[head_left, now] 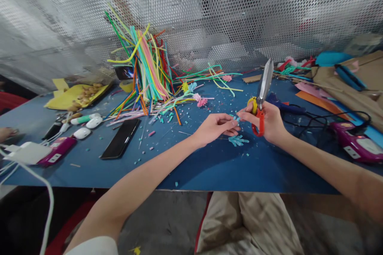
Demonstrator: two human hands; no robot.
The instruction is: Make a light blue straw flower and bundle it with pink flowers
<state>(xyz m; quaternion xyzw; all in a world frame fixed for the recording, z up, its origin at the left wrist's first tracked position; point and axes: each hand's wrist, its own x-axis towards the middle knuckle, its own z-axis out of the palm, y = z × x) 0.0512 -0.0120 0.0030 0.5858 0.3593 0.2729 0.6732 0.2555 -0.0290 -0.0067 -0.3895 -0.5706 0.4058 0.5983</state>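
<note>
My left hand is closed, its thumb and fingers pinched on a light blue fuzzy piece. Scissors with one red and one yellow handle point upward in my right hand, whose fingers are wrapped round them. The thumb and fingertip of that hand also reach the blue piece, close to my left fingertips. Just below the hands lies a light blue branched fuzzy piece on the blue table. Small cut bits are scattered about.
Colourful fuzzy stems stand heaped before a perforated metal panel. A phone, a purple power strip and cables are at left. A glue gun and another purple strip are at right. Another person's hand shows far left.
</note>
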